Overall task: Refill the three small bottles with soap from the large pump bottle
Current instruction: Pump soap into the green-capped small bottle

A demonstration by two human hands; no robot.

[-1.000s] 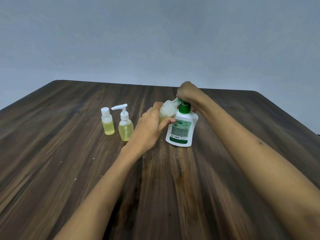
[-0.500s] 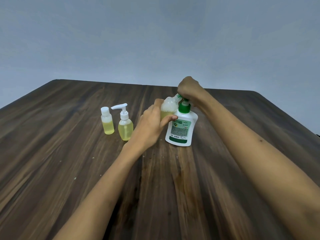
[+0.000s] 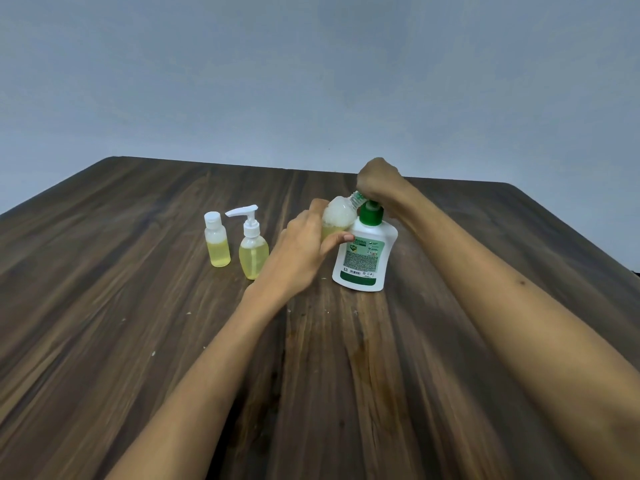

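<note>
The large white pump bottle (image 3: 363, 259) with a green collar and label stands upright at the table's middle. My right hand (image 3: 377, 180) is closed over its pump head, which is hidden. My left hand (image 3: 299, 251) grips a small clear bottle (image 3: 337, 216), tilted with its open neck up against the pump's spout; it holds yellow soap low down and foam above. To the left stand two small bottles of yellow soap: one with a white cap (image 3: 216, 242), one with a white pump top (image 3: 252, 247).
A dark wooden table (image 3: 138, 341) fills the lower view, with its far edge in front of a plain grey-blue wall. A wet-looking stain (image 3: 360, 355) marks the wood in front of the large bottle. Small crumbs lie scattered to the left.
My right hand has risen a little with the pump head after being pressed lower. The small bottle in my left hand stays at the spout, slightly more upright.
</note>
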